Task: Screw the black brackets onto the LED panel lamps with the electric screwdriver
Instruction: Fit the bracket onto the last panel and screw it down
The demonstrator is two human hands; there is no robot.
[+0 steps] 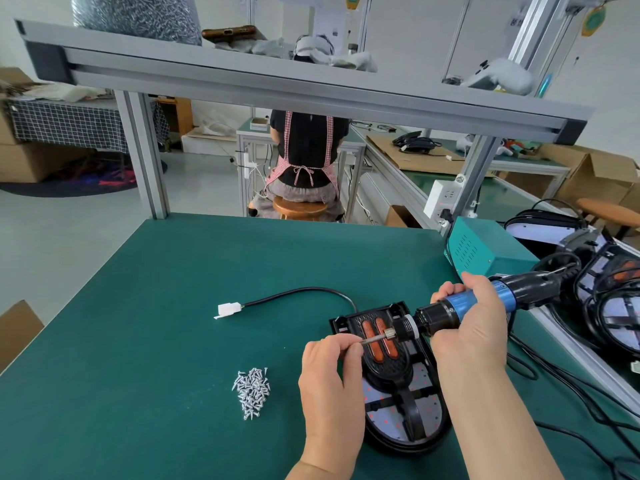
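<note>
An LED panel lamp point(401, 414) lies on the green mat with a black bracket point(388, 365) bearing two orange reflectors on top of it. My right hand point(474, 327) grips the blue and black electric screwdriver point(450, 311), held nearly level above the lamp with its bit pointing left. My left hand point(332, 368) pinches the bit's tip point(372, 340); whether a screw sits there is hidden by the fingers. The lamp's black cable runs left to a white connector point(227, 309).
A pile of several silver screws point(252, 391) lies left of my left hand. A teal power box point(485, 252) stands at the right edge, with more lamps point(609, 306) and cables beyond. A person sits on a stool point(299, 207) behind the bench. A cardboard box point(17, 330) is at left.
</note>
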